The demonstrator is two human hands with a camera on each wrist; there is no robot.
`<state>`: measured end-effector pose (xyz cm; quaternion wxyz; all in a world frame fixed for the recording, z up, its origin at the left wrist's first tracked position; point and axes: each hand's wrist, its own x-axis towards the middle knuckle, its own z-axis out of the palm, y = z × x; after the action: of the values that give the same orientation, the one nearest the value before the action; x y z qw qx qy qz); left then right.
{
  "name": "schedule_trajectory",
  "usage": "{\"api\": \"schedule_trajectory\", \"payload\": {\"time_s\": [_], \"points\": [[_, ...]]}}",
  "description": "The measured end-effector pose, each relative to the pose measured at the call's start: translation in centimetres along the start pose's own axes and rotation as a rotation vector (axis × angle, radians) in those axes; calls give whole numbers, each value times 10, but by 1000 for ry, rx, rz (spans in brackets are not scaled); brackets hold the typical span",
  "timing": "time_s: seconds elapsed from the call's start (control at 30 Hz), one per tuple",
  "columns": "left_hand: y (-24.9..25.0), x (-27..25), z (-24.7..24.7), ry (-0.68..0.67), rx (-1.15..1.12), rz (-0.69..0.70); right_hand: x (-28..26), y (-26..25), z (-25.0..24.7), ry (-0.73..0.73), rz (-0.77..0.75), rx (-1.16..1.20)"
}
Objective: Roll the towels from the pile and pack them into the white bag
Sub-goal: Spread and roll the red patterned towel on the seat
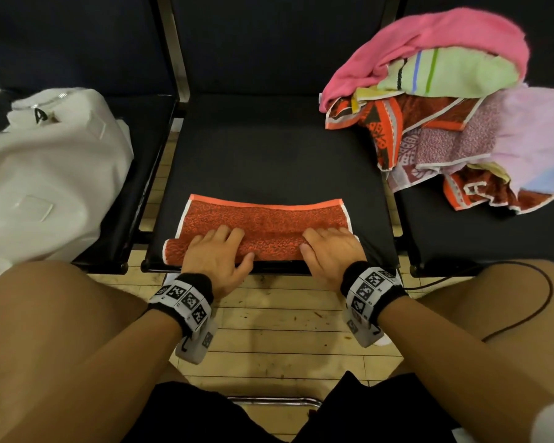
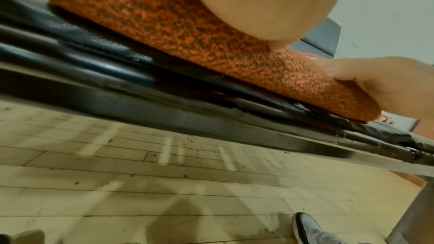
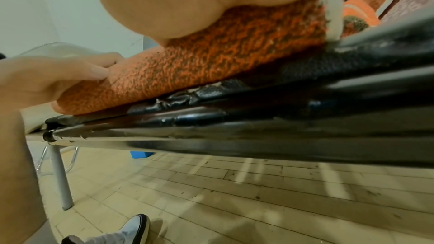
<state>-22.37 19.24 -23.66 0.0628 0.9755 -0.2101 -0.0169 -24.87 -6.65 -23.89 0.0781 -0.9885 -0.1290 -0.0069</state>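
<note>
On the middle black seat (image 1: 269,148) of a bench standing on pale wooden flooring (image 1: 269,340), a part-rolled orange towel (image 1: 266,222) is pressed under the flat, extended fingers of the left hand (image 1: 216,254) and right hand (image 1: 330,252), with the white bag (image 1: 45,174) laid on the left seat and the towel pile (image 1: 445,107) heaped on the right.

Orange speckled terry towel (image 1: 266,225): looped cloth, rough and matt, with a flat woven orange border.
Black padded seat cushion (image 1: 269,155): matt grained covering (cracked and peeling at the near edge).
Dark metal seat frame rail (image 3: 258,147): glossy, chipped paint.
White fabric bag (image 1: 45,174), left: smooth matt cloth.
Pile of mixed coloured towels (image 1: 445,100), far right: fuzzy terry.
Pale plank floor (image 1: 269,340): wood, dull, speckled.
</note>
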Motion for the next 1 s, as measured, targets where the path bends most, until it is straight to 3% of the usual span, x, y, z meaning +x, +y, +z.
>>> {"api": "schedule_trajectory", "payload": {"time_s": [0.2,0.37,0.47,0.73,1.0], "points": [[4,-8,4,166,-25,1,2,1,-2,35,60,125],[2,-5,12,258,26,-28,1,1,5,269,-36,37],[1,-3,12,276,-3,-44,-1,0,13,325,-59,16],[-2,-3,11,138,-16,-8,-9,1,12,193,-32,53],[2,-2,4,149,42,-9,2,-3,-1,56,47,-69]]}}
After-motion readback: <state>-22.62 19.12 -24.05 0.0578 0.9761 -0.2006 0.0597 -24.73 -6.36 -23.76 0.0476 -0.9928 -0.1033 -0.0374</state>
